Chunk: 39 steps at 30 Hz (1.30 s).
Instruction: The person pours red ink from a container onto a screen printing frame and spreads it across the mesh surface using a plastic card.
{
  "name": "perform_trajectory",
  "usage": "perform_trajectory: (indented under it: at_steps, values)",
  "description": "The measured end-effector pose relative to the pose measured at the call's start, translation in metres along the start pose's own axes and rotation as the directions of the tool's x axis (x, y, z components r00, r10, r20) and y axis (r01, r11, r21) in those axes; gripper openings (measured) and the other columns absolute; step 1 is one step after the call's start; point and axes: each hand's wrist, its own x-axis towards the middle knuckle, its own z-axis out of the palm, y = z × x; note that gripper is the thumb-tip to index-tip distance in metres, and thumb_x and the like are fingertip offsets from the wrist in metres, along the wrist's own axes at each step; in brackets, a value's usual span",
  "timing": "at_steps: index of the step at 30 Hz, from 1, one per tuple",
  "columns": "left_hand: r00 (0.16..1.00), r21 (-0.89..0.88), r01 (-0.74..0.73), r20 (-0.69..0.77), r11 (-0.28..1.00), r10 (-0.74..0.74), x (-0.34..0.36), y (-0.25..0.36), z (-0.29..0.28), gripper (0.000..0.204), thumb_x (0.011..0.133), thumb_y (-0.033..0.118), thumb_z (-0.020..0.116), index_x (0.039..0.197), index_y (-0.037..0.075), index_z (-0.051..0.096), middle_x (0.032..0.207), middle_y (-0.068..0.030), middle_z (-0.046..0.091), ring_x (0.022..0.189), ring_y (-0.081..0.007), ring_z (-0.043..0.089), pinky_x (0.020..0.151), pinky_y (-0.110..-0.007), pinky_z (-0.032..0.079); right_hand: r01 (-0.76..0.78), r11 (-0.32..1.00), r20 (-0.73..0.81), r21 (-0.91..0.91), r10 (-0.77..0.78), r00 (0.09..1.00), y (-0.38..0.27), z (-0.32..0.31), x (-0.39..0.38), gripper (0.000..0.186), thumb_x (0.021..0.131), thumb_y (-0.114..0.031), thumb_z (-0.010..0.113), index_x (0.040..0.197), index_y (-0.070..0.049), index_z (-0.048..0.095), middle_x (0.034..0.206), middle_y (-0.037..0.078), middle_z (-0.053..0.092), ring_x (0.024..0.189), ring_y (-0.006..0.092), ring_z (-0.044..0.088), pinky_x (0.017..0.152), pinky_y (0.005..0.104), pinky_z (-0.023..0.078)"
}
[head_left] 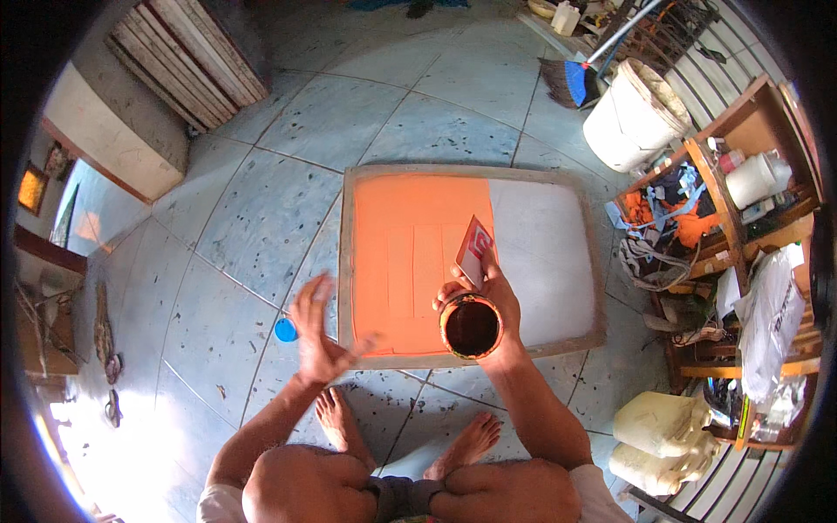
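Bare knees [292, 490] nearest. Left hand [316, 338] empty, fingers spread, blurred, near left edge of panel [540, 261]. Right hand [506, 305] wrapped round cup [471, 355], also gripping card [473, 253] between fingers. Panel flat on tiled floor [235, 218], orange coat [418, 205] left, grey surface right. Advisable: keep cup level, card clear of coat until firmly gripped; then light, even, low-angle strokes.
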Motion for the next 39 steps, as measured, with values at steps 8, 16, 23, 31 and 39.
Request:
perform_trajectory:
  at_steps: [8,16,23,31,39]
  values:
    - [0.985,-0.235,-0.153,-0.119,0.96,0.128,0.056,0.115,0.002,0.096,0.057,0.042,0.101,0.135,0.006,0.058,0.138,-0.019,0.056,0.131,-0.0367,0.048,0.104,-0.054,0.037,-0.179,0.952,0.342,0.249,0.086,0.936,0.022,0.008,-0.002,0.05,0.107,-0.057,0.048,0.119,-0.01,0.058,0.093,0.014,0.07,0.072,0.0244,0.072,0.058,0.037,0.062]
    - [0.999,-0.435,0.04,0.026,0.899,-0.031,0.055,0.11,0.01,0.08,0.064,0.032,0.1,0.128,0.002,0.061,0.124,-0.013,0.064,0.113,-0.027,0.063,0.097,-0.043,0.049,0.458,0.879,0.156,-0.129,-0.439,0.885,0.015,0.001,-0.019,0.042,0.109,-0.047,0.053,0.125,-0.009,0.059,0.112,0.004,0.068,0.103,0.0148,0.068,0.085,0.0368,0.058]
    - [0.977,-0.455,0.19,0.178,0.87,-0.12,0.048,0.108,0.023,0.07,0.067,0.033,0.1,0.118,0.0,0.066,0.114,-0.0124,0.068,0.107,-0.0244,0.068,0.094,-0.04,0.055,0.739,0.583,0.203,-0.337,-0.722,0.662,-0.017,-0.009,-0.04,0.023,0.107,-0.025,0.063,0.103,-0.003,0.068,0.094,0.003,0.07,0.08,0.0112,0.062,0.069,0.0306,0.049]
    - [0.963,-0.528,0.213,0.254,0.822,-0.087,0.051,0.116,0.035,0.071,0.069,0.036,0.099,0.12,-0.002,0.067,0.116,-0.0131,0.068,0.108,-0.025,0.066,0.097,-0.04,0.053,0.808,0.11,0.495,-0.579,-0.74,0.455,-0.046,-0.019,-0.058,0.009,0.092,0.005,0.074,0.101,0.003,0.072,0.107,0.013,0.075,0.1,0.0204,0.072,0.084,0.0334,0.061]
    - [0.946,-0.492,0.229,0.315,0.84,-0.073,0.066,0.116,0.031,0.072,0.07,0.039,0.096,0.123,-0.001,0.067,0.115,-0.0126,0.069,0.107,-0.0247,0.066,0.096,-0.039,0.053,0.883,-0.053,0.673,-0.466,-0.67,0.315,-0.056,-0.024,-0.054,0.024,0.076,0.011,0.081,0.095,-0.002,0.075,0.1,0.013,0.078,0.098,0.0269,0.074,0.089,0.0364,0.059]
